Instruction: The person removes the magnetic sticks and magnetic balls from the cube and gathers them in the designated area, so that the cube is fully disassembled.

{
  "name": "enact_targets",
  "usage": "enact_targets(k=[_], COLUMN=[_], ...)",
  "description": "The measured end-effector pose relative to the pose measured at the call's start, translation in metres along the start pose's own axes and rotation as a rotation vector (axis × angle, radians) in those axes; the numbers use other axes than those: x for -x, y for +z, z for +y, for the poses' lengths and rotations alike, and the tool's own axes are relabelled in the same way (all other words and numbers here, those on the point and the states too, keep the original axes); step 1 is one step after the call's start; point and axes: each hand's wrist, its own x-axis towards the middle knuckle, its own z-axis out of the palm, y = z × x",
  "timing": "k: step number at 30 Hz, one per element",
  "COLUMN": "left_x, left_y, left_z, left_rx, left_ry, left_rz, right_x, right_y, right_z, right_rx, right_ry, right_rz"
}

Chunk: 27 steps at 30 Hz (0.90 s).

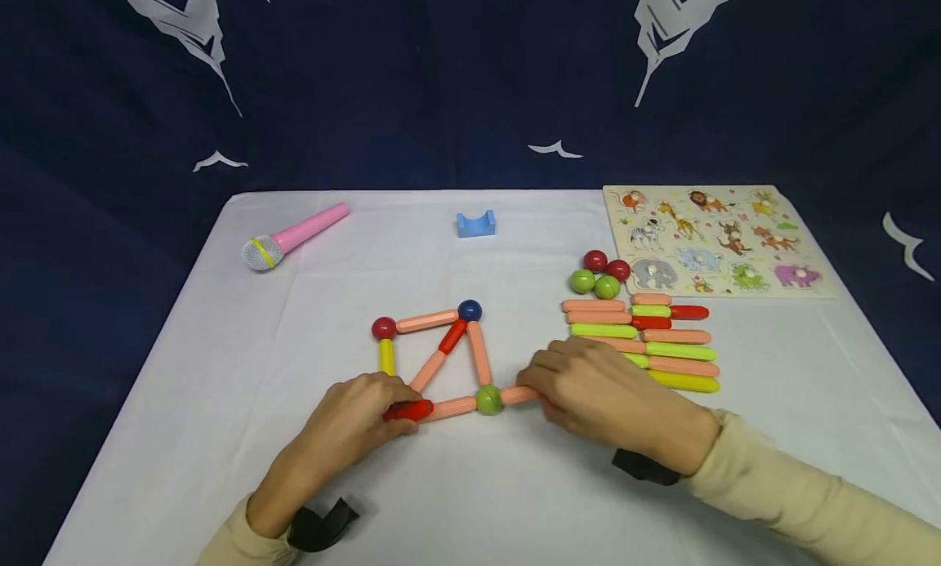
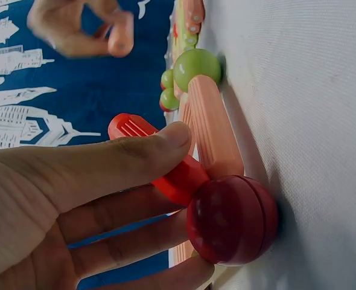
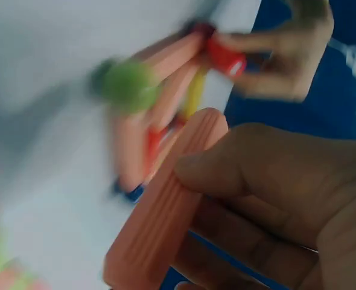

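My left hand (image 1: 360,411) pinches a red stick (image 2: 181,178) between thumb and fingers. The stick's lower end meets a dark red ball (image 2: 232,220), which fingertips also touch. My right hand (image 1: 588,386) grips a peach stick (image 3: 166,205), held in the air apart from the green ball (image 1: 488,399). Between the hands lies a flat frame of sticks and balls. Its back corners are a red ball (image 1: 384,328) and a blue ball (image 1: 470,311), joined by a peach stick (image 1: 427,321). A yellow stick (image 1: 386,356) forms the left side; a red-and-peach diagonal runs inside.
Loose sticks (image 1: 680,352) lie in rows beside my right hand, with red and green balls (image 1: 607,287) behind them. An animal puzzle board (image 1: 724,239) occupies the back right. Farther off are a blue cradle-shaped block (image 1: 475,225) and a pink toy microphone (image 1: 312,227).
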Motion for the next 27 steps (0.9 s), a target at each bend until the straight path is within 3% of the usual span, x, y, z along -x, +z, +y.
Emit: enact_targets(k=[4, 7, 12, 16, 22, 27], left_x=[0.002, 0.003, 0.004, 0.008, 0.011, 0.009], left_y=[-0.001, -0.001, 0.000, -0.001, -0.002, -0.006], left_z=[0.001, 0.000, 0.000, -0.003, -0.007, -0.009], left_rx=[-0.018, -0.027, -0.016, -0.001, 0.028, 0.015], left_ry=[-0.008, 0.003, 0.005, -0.004, 0.002, -0.028], left_rz=[0.017, 0.023, 0.012, 0.001, 0.001, -0.012], right_x=[0.048, 0.082, 0.121, 0.126, 0.126, 0.121], right_y=[-0.006, -0.008, -0.001, 0.014, 0.027, 0.019], right_z=[0.026, 0.043, 0.063, 0.070, 0.069, 0.062], right_rx=[-0.049, -0.049, -0.050, -0.006, 0.096, 0.137], right_ry=[0.226, 0.393, 0.560, 0.572, 0.552, 0.503], right_rz=[-0.039, -0.116, -0.259, -0.269, -0.118, -0.040])
